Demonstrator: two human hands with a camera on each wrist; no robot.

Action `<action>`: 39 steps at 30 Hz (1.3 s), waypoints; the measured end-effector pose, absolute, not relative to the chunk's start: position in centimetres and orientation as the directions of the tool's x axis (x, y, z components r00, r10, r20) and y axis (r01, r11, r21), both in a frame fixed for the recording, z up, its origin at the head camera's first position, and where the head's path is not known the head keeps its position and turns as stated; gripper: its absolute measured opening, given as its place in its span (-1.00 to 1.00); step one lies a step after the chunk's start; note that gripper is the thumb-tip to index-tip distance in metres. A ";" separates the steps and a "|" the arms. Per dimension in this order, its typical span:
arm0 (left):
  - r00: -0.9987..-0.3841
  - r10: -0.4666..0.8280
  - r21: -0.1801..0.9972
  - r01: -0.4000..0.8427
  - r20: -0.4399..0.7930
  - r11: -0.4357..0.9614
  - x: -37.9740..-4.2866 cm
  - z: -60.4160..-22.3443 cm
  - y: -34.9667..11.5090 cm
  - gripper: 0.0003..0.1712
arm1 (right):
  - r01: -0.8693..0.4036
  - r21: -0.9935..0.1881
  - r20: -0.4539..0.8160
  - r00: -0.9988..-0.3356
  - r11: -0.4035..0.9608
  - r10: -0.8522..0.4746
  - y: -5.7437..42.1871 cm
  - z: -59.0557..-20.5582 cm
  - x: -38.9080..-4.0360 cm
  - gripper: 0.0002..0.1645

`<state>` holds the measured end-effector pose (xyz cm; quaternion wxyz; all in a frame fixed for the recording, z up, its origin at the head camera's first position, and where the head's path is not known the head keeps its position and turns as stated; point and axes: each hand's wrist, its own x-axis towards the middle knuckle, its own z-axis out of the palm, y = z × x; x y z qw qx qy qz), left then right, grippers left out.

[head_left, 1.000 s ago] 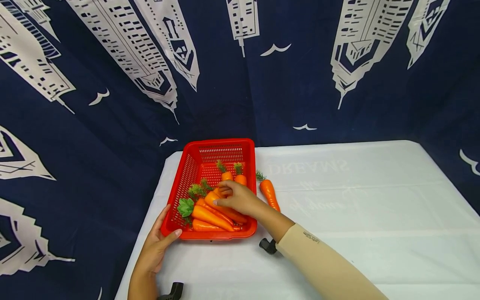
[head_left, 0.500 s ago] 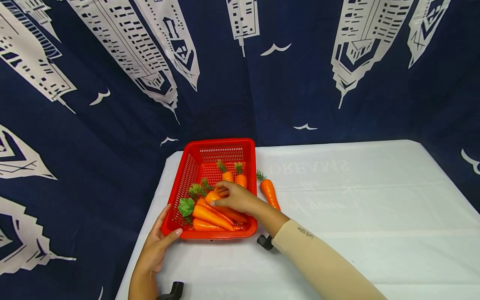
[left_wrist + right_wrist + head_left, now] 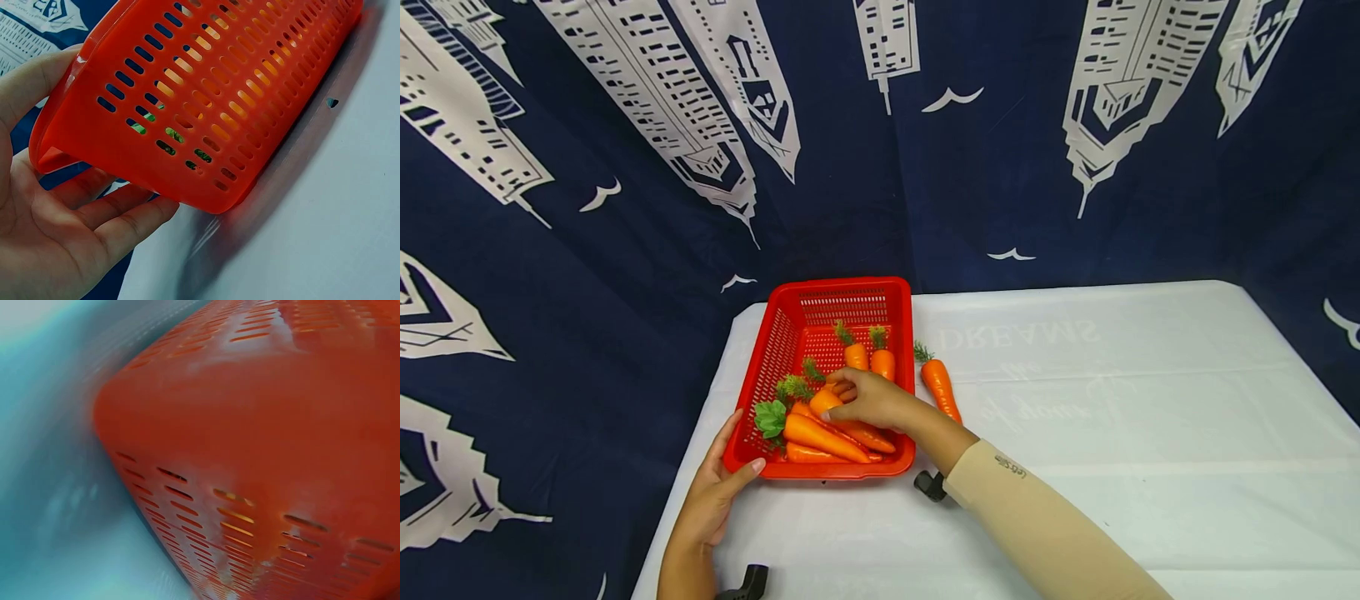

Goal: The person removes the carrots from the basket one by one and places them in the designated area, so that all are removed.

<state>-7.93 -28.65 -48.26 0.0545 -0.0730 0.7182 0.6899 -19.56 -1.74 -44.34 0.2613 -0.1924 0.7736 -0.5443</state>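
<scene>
A red perforated plastic basket (image 3: 835, 472) holds several orange carrots with green tops. My left hand (image 3: 706, 500) grips its near left corner, the thumb over the rim and the other fingers along the outside wall. In the left wrist view, the left hand (image 3: 69, 219) wraps the rim of the basket (image 3: 206, 112). Inside the basket, my right hand (image 3: 880, 402) pinches the thick end of a carrot (image 3: 826, 402) between thumb and fingers. A carrot with a leafy tuft (image 3: 818, 433) lies just in front of it. The right wrist view has only the basket's outer wall (image 3: 237, 419).
Two carrots (image 3: 883, 363) lie farther back in the basket. Another carrot (image 3: 939, 385) is on the white-covered table (image 3: 1112, 433), right of the basket. A dark blue curtain (image 3: 865, 217) with white buildings hangs behind. Black fittings (image 3: 931, 485) show by the wrists.
The right hand has shifted slightly toward the near side with the carrot. The neighbouring carrots and tufts have moved a little. The left hand stays at the basket's corner.
</scene>
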 end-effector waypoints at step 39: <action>-0.988 -0.013 0.987 -0.157 -0.157 0.040 -7.8 -48.4 -28.8 0.00 | -0.125 -0.891 -0.220 -0.720 0.436 -0.658 -1.7 -44.2 -18.9 -0.40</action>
